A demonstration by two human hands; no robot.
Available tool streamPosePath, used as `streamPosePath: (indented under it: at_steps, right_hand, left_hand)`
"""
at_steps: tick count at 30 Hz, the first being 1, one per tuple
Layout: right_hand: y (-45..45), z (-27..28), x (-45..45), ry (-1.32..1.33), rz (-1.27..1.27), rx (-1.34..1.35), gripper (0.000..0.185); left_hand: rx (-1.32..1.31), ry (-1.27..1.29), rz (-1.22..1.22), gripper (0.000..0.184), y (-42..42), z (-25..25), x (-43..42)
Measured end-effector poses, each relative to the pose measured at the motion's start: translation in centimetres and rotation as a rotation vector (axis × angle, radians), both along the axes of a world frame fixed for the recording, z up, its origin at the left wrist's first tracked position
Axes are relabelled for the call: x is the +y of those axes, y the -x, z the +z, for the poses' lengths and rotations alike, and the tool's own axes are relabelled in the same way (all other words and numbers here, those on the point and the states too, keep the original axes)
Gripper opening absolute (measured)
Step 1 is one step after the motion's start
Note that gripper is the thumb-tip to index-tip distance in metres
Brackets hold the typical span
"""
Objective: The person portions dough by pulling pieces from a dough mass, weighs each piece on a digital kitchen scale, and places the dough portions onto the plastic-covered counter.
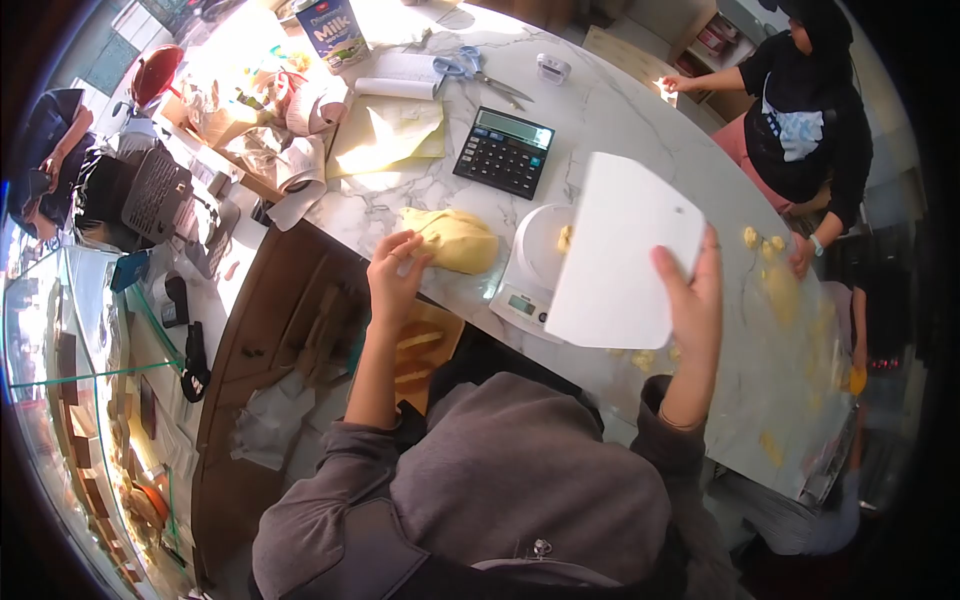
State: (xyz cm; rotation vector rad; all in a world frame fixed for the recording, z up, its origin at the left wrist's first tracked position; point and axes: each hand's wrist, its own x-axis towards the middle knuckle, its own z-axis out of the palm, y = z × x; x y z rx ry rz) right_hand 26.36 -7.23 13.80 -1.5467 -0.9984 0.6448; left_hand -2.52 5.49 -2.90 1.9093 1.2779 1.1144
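Observation:
My left hand [397, 272] is at the left end of a large lump of yellow dough [455, 241], its fingers pinched together at the dough's edge. My right hand [692, 300] grips a white flat scraper board [625, 255] by its right side, raised over the table. Partly behind the board stands a white kitchen scale [521, 306] with a round pan, and a small piece of dough [565, 239] shows in the pan. Small dough bits [643, 357] lie below the board's lower edge.
Beyond the dough lie a black calculator [503, 152], blue scissors [484, 76], yellow paper [390, 135] and a milk carton [330, 34]. A co-worker in black [810, 120] is at the far right, one hand near dough pieces [765, 243]. Another person's hand [858, 379] shows lower right.

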Motion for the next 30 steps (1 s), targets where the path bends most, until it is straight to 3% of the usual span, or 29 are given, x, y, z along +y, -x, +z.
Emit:
streamPosePath:
  at_steps: [3, 5, 7, 13, 19, 25, 28, 30]
  right_hand:
    - [4.8, -2.0, 4.7, 0.068, 0.258, -0.245, 0.050]
    - [8.2, -2.5, 7.4, 0.252, 0.411, -0.419, 0.054]
    - [10.8, -4.5, 9.4, 0.289, 0.503, -0.435, 0.054]
    - [13.8, -8.1, 10.7, 0.191, 0.541, -0.554, 0.053]
    - [15.5, -8.0, 11.5, 0.384, 0.660, -0.678, 0.052]
    - [16.4, -8.1, 12.4, 0.425, 0.654, -0.696, 0.059]
    - [12.8, -5.1, 11.8, 0.402, 0.526, -0.482, 0.058]
    - [9.6, -1.9, 10.8, 0.185, 0.379, -0.228, 0.052]
  left_hand:
    - [-0.080, 0.055, 0.020, 0.015, 0.3, 0.3, -0.1]
    - [-0.120, 0.078, 0.029, 0.010, 0.4, 0.6, -0.2]
    - [-0.136, 0.057, 0.028, 0.006, 0.6, 0.8, -0.1]
    - [-0.138, 0.098, 0.101, 0.006, 1.7, 0.9, -0.6]
    - [-0.041, 0.145, 0.151, 0.014, 2.0, 0.2, -0.6]
    - [0.067, 0.134, 0.078, 0.025, 2.5, 1.1, -0.3]
    - [0.071, 0.044, 0.130, 0.028, 2.4, 1.3, -0.2]
    - [0.081, -0.044, 0.077, 0.029, 2.0, 1.4, 0.1]
